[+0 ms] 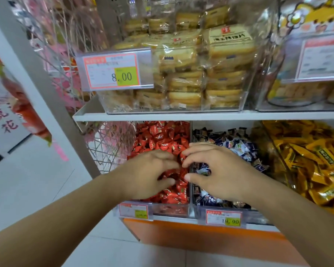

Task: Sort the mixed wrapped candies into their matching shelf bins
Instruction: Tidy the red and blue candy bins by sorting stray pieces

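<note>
- At centre frame, the left hand [148, 174] hovers over the red candy bin [170, 209], fingers curled down into the pile and touching red wrapped candies [162, 139]; whether it actually grasps one cannot be told.
- The right hand [220, 170] reaches across the clear divider [190, 166], pinching a red candy [182, 157] between curled fingertips just above the red pile.
- To its right, the neighbouring bin holds dark blue and white wrapped candies [237, 145]; at far right lies a heap of yellow packets [312, 160], cut off by the frame edge.
- Price tags [223, 218] front the bins; the smaller print is unreadable.
- On the upper shelf, bagged biscuits [200, 74] sit in a clear box.
</note>
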Tool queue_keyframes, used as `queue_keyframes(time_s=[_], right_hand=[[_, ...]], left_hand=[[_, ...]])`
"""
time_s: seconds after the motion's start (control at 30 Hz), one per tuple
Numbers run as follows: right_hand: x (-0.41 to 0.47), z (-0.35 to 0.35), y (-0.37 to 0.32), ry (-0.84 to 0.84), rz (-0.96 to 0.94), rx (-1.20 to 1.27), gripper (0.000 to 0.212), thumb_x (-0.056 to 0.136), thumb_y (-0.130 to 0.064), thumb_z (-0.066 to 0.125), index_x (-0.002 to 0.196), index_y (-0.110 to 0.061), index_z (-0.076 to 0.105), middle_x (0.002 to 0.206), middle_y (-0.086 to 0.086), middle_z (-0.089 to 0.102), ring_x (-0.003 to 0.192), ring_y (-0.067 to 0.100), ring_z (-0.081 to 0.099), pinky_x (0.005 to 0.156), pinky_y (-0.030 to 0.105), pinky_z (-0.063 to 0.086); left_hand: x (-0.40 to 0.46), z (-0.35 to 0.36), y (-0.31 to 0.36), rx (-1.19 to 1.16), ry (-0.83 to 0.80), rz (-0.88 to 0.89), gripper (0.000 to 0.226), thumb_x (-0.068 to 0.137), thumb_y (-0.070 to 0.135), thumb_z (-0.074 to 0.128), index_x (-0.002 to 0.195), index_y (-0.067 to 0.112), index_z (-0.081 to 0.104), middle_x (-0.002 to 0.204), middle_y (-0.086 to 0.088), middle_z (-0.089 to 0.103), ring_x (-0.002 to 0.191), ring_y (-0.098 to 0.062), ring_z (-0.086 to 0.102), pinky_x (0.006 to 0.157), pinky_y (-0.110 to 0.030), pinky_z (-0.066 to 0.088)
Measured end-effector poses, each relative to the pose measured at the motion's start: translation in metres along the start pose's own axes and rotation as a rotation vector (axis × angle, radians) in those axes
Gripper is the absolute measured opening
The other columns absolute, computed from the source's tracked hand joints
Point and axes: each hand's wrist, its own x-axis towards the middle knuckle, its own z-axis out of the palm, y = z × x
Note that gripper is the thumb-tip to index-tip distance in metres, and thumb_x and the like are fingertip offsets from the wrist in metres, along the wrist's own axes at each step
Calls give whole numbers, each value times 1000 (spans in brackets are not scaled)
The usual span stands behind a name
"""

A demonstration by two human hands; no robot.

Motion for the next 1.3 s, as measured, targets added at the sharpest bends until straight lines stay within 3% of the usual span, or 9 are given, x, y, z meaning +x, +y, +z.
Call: queue_keyframes(time_s=[0.07,0.17,0.3,0.53,0.7,0.8,0.9,1.07,1.3], right_hand=[[0,1,2,9,-4,6,23,94,-47,71,115,-40,73,143,-30,51,142,-11,28,119,17,19],[1,0,3,5,-8,15,20,93,-46,72,112,-38,74,140,-31,53,139,-15,28,103,1,12],[2,0,7,9,-9,29,20,92,-47,73,111,-39,74,140,-31,53,139,-14,29,106,8,13],[2,-2,7,-5,-12,42,20,93,-47,73,111,-39,75,140,-32,53,138,-15,29,101,1,10],[2,-3,4,-14,-11,46,21,93,-46,73,111,-36,76,137,-31,55,136,-15,31,97,-3,10],[3,-2,3,-6,-4,38,21,93,-47,73,112,-37,75,138,-31,54,138,-14,31,107,6,12],[3,-2,2,-5,13,41,21,92,-47,74,112,-39,75,138,-32,53,138,-14,30,112,14,14],[4,0,1,1,35,63,19,92,-45,75,110,-41,75,138,-33,52,139,-15,29,114,14,13],[5,4,3,19,33,55,19,91,-45,76,110,-42,75,135,-36,54,137,-17,28,112,11,13]], left_hand=[[9,13,4,-58,-144,-25,55,97,63,51,148,45,43,158,19,29,150,-12,22,123,-41,25],[16,26,-4,120,-300,-86,59,95,69,46,150,54,32,164,20,14,157,-24,7,125,-54,16],[15,19,-21,250,-213,-8,42,94,58,54,135,49,51,147,19,38,137,-15,39,112,-48,37],[1,6,-33,231,-188,6,32,98,49,56,128,41,64,134,22,60,134,-5,45,117,-37,31],[-9,-3,-31,180,-341,-50,34,103,49,46,136,49,56,151,28,45,154,-5,11,127,-38,5],[-13,-10,-25,64,-419,-75,35,104,51,45,139,58,49,161,26,29,155,-4,2,127,-37,-2],[-11,-15,-19,-88,-260,-141,37,103,49,51,139,60,49,159,25,31,149,-1,24,125,-31,18],[15,7,-19,-85,128,-180,38,102,35,57,140,33,58,135,11,56,127,-8,50,111,-31,42],[39,42,-22,-41,200,-348,34,89,42,71,120,29,71,114,6,63,114,-18,53,98,-38,49]])
